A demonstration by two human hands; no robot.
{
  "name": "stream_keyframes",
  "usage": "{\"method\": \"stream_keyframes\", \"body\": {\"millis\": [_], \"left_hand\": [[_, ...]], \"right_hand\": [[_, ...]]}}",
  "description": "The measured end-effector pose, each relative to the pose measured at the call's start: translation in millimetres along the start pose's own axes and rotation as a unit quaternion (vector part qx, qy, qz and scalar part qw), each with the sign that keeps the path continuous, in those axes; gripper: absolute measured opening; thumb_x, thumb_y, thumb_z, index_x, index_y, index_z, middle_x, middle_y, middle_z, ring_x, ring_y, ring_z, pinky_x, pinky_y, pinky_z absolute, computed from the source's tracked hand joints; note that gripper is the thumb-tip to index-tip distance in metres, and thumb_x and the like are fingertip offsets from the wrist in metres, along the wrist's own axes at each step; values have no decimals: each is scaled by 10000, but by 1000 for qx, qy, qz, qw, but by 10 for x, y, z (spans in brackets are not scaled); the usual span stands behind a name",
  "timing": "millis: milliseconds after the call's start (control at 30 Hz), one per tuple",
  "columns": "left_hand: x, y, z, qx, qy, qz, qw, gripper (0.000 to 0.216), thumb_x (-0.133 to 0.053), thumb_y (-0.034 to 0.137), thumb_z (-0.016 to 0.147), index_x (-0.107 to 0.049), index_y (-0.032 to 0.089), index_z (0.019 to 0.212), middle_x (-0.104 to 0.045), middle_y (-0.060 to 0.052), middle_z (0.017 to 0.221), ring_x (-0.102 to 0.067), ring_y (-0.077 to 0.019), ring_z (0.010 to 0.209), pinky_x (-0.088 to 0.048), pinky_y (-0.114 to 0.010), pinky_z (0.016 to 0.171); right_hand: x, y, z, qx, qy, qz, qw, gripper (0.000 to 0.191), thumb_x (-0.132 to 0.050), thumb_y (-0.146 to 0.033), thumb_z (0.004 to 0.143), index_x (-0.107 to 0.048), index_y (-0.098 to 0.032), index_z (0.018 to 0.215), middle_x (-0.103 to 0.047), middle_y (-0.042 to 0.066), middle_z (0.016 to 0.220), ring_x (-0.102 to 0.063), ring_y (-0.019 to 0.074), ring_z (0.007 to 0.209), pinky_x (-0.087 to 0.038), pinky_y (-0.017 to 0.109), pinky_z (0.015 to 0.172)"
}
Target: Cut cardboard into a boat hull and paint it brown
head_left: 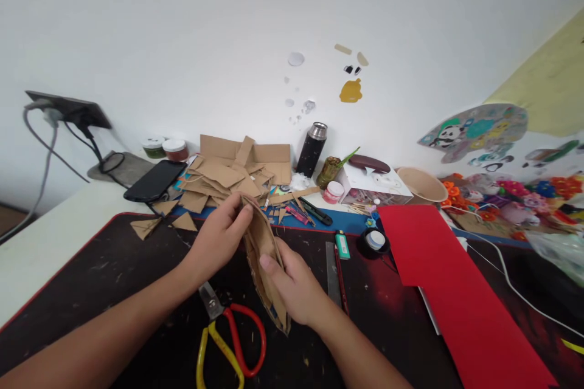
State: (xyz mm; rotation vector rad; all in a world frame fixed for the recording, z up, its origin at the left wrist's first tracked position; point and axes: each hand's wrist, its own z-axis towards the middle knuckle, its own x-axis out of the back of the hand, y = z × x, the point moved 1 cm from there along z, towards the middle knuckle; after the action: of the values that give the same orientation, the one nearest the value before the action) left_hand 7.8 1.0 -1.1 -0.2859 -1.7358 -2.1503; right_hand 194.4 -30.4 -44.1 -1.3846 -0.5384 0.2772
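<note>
Both my hands hold a stack of brown cardboard pieces on edge above the black desk mat. My left hand pinches the stack's top corner with thumb and fingers closed. My right hand grips its lower right side, thumb across the face. Red and yellow handled scissors lie on the mat just below my hands, partly hidden by my left wrist.
A heap of cardboard scraps lies behind, with a phone, black flask, tape roll, metal ruler, utility knife and green lighter. A red sheet covers the right; paper flowers sit far right.
</note>
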Motion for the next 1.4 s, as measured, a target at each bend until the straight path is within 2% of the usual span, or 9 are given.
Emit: {"method": "stream_keyframes", "body": {"millis": [200, 500, 767, 967, 1133, 1400], "left_hand": [[-14, -5, 12, 19, 5, -3, 1000, 255, -520, 477, 911, -632, 248, 900, -676, -13, 822, -632, -246, 796, -521, -373, 774], [-34, -106, 9, 48, 8, 39, 998, 238, -521, 455, 879, -639, 248, 891, -661, 2, 770, -615, -238, 743, -478, -358, 720], [-119, -114, -30, 54, -50, -75, 994, 239, -667, 446, 857, -620, 247, 981, -734, -10, 941, -685, -254, 925, -547, -375, 873], [-149, -112, -43, 85, -63, -113, 988, 261, -706, 423, 809, -610, 248, 978, -743, -7, 932, -696, -265, 923, -560, -388, 863], [-150, -115, -31, 91, -53, -43, 994, 244, -668, 395, 766, -605, 239, 944, -736, -14, 899, -689, -270, 877, -544, -405, 840], [-174, -165, -53, 90, -18, 31, 995, 242, -627, 345, 709, -565, 248, 923, -700, 0, 845, -658, -246, 784, -513, -382, 753]], "right_hand": [[-21, 2, -11, 3, -9, -2, 1000, 391, -531, -469, 1116, -634, -193, 1374, -745, 128, 1330, -697, 295, 1241, -512, 465, 1097], [-27, 12, -10, -42, -18, -28, 999, 320, -528, -419, 1120, -651, -198, 1315, -757, 128, 1305, -699, 292, 1225, -506, 467, 1113], [-18, 42, -4, -43, 13, -20, 999, 268, -518, -413, 1115, -660, -202, 1197, -756, 81, 1115, -706, 249, 1020, -507, 443, 1098], [-20, 53, -6, -52, 15, -42, 998, 255, -529, -375, 1112, -647, -212, 1269, -763, 78, 1120, -717, 251, 1005, -512, 439, 1084], [-27, 29, -4, -46, 1, -40, 998, 290, -524, -344, 1111, -630, -193, 1335, -762, 116, 1233, -717, 284, 1153, -538, 436, 1048], [-77, 91, 0, -74, -6, -76, 994, 286, -593, -286, 1071, -654, -213, 1341, -785, 100, 1176, -736, 297, 1124, -554, 439, 1030]]}}
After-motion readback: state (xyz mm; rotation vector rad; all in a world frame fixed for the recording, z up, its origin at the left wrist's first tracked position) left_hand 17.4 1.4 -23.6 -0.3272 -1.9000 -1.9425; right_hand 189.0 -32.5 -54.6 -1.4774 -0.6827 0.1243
